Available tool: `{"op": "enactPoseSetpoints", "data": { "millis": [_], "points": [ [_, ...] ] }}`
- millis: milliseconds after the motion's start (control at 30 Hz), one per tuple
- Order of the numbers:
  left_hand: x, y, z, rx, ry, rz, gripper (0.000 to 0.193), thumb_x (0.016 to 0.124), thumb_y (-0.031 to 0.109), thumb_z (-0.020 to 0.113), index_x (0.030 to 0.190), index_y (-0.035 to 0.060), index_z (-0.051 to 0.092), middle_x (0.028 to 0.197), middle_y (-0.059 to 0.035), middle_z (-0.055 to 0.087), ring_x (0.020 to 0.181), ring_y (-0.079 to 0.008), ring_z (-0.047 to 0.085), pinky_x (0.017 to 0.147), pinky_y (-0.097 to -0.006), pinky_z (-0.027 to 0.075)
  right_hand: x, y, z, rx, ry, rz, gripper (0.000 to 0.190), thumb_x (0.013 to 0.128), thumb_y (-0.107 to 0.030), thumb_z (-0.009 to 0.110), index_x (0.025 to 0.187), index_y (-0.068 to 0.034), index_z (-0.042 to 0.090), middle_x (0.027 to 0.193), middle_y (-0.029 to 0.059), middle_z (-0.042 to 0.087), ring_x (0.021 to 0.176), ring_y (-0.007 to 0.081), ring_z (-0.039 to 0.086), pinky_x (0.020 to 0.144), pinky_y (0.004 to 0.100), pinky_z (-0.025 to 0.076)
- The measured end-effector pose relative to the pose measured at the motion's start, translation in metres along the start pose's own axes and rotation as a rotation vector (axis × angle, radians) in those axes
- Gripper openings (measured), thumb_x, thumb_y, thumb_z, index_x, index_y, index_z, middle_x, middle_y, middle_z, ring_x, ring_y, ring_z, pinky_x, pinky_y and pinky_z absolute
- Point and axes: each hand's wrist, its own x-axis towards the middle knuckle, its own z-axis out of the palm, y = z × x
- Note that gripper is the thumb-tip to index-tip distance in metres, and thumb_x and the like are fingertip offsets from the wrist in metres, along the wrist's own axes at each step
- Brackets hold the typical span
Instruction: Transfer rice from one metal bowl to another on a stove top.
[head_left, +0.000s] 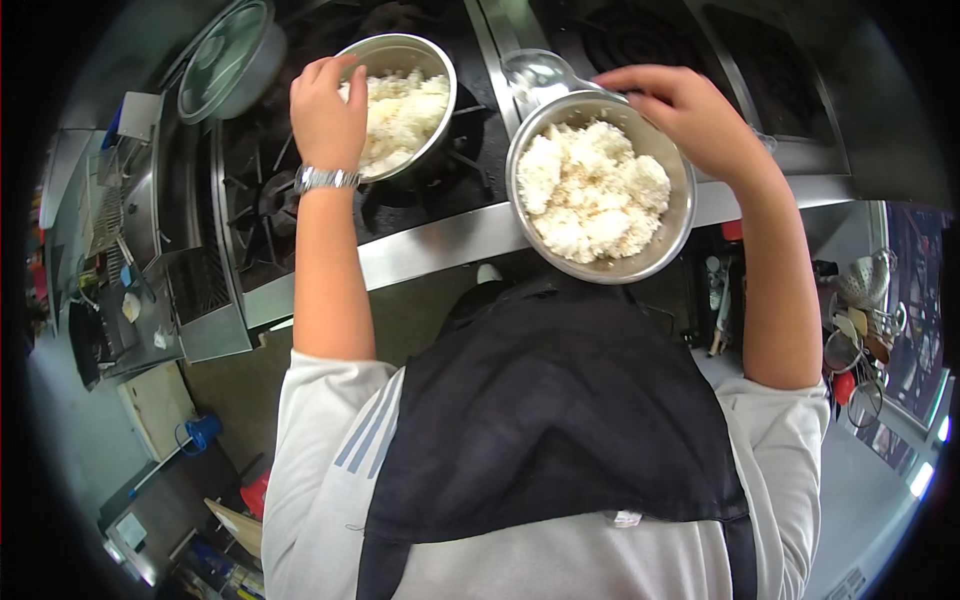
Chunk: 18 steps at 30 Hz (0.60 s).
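Note:
My left hand (330, 112), with a metal watch on its wrist, is at the left rim of a steel pot (451, 82) of white rice (409, 109). Its thumb and fingers are apart over that rim; whether they grip it is hidden. Nearer to me, a steel bowl (525, 229) holds clumped white rice (592, 195) with brownish grains in the middle. That bowl overhangs the stove's front edge. Behind its far rim lies a clear scoop (536, 71) with a little white matter in it. My right hand (675, 105) pinches the scoop's handle above the bowl's rim.
The pot stands over a gas burner (465, 142) on a black stove top. A lidded container (232, 64) is at the far left. A steel ledge (442, 255) runs along the stove's front. Strainers and ladles (862, 345) hang at the right.

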Motion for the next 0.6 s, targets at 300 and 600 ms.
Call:
{"op": "enactPoseSetpoints", "data": {
  "millis": [300,600],
  "points": [
    [-0.145,0.157,0.003,-1.031,-0.227,-0.667,0.030,0.092,0.004,0.061,0.121,0.0025,0.054,0.105,-0.0038,0.050,0.086,-0.0096,0.049,0.075,-0.0233,0.045,-0.117,0.072,0.031,-0.567,0.017,0.095,0.040,0.086,-0.005,0.060,0.120,-0.022,0.070,0.093,0.0081,0.068,0.088,0.0301,0.065,0.075,0.0423,0.051],
    [-0.175,0.208,0.016,-1.154,-0.271,-1.040,0.037,0.102,0.014,0.051,0.134,-0.0027,0.041,0.118,-0.0120,0.060,0.098,-0.0114,0.058,0.086,-0.0285,0.049,-0.095,0.056,0.018,-0.703,0.112,-0.406,0.041,0.078,-0.006,0.060,0.113,-0.023,0.073,0.074,0.0029,0.054,0.072,0.0220,0.058,0.066,0.0368,0.045]
  ]
}}
